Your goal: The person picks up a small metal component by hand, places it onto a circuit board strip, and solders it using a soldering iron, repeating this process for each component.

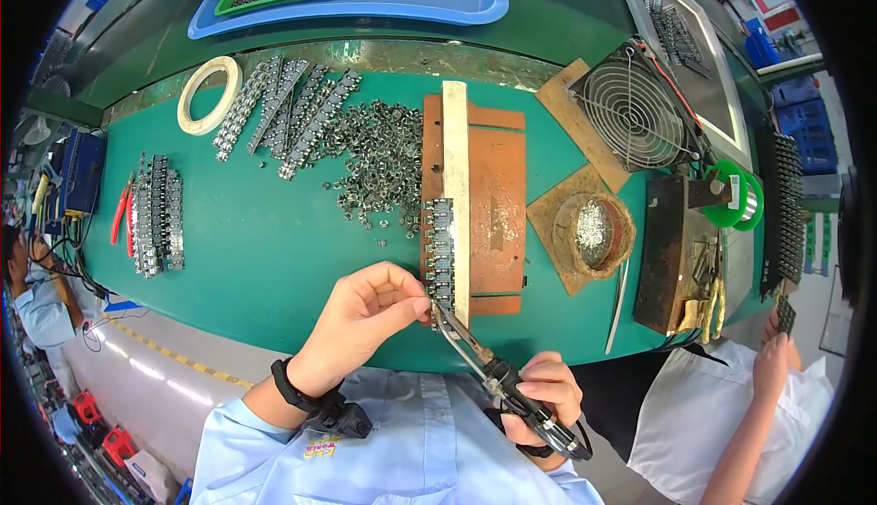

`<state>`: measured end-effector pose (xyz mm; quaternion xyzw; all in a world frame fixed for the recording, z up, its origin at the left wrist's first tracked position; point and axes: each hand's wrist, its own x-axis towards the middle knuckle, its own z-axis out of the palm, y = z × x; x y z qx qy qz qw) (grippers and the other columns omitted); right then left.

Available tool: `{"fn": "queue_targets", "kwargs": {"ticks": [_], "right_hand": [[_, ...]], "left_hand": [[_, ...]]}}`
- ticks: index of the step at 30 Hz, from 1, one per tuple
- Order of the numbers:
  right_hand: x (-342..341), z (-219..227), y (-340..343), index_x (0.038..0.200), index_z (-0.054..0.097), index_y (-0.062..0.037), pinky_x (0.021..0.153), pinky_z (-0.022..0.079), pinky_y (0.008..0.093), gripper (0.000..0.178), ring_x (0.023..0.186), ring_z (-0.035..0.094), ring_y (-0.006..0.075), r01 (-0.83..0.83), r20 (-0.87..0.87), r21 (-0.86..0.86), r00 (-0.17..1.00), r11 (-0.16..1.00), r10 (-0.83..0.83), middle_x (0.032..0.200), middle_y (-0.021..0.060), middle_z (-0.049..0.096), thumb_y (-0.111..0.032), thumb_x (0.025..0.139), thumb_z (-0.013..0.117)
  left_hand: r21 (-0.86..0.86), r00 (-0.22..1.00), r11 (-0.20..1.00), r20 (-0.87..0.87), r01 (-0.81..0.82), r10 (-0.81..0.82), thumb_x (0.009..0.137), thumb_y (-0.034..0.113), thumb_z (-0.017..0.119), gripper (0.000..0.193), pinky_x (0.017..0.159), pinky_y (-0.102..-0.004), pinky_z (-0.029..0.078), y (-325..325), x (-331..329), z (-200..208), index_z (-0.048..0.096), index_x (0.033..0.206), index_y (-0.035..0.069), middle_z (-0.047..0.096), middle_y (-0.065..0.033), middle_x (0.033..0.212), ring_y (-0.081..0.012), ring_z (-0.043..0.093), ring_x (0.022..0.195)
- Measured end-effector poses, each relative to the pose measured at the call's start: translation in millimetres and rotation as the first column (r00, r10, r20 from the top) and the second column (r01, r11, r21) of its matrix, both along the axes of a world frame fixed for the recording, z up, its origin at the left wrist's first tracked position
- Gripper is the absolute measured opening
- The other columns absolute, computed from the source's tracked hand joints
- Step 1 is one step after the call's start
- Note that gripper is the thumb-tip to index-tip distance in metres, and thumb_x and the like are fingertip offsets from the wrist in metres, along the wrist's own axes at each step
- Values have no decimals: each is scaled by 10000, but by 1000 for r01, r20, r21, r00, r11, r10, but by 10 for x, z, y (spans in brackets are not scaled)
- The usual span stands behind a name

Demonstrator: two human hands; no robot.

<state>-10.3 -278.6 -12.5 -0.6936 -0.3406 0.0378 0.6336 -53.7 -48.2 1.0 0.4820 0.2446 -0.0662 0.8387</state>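
Our right hand (pixel 545 394) is wrapped around the dark grip of a soldering iron (pixel 498 375), whose slim tip reaches up to about eleven o'clock and meets the near end of a row of small metal parts (pixel 439 247). Our left hand (pixel 370 311) is pinched narrow, thumb and fingertips pressed together at that same near end, just at nine o'clock of the iron's tip; whether they grip a wire or only steady a part, we cannot tell.

The row sits along the left edge of a pale wooden bar (pixel 455 196) lying on a brown jig board (pixel 493 204) on the green bench (pixel 265 249). The tip is at the nearest part, so we judge the work on this row to be at one end of it; which joints are finished is too small to make out.

At eleven o'clock of the hands lies a loose heap of unsorted parts (pixel 379 163), and beyond it angled strips of lined-up parts (pixel 288 112). At nine o'clock, further strips (pixel 157 215) lie side by side. We judge much stock is left to go through.

At three o'clock stands a round solder pot (pixel 594 231), with a wire-guarded fan (pixel 635 112) behind it.
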Motion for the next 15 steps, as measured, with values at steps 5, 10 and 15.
{"fn": "queue_targets", "kwargs": {"ticks": [5,10,15], "right_hand": [[7,-9,-10,881,525,-19,558,416,331,417,575,477,201,-8,68,-33,998,999,10,721,112,511,-307,659,729],[-29,-45,-41,882,525,-18,575,407,339,426,575,469,197,58,74,31,995,998,-60,722,112,511,-317,658,729],[-31,-26,-55,879,527,-18,584,399,341,428,574,465,195,52,64,17,997,998,-53,718,111,511,-325,658,728]], "left_hand": [[4,1000,1000,-5,-3,3,817,45,565,64,714,-222,438,3,-1,5,524,847,7,581,-41,808,-102,556,757],[30,1000,999,-11,11,-10,818,54,566,68,715,-220,437,4,-4,1,524,846,8,581,-39,805,-101,554,755],[32,1000,999,-4,1,-1,821,59,563,68,715,-219,436,-7,-8,-8,525,847,10,581,-38,803,-100,553,753]]}}
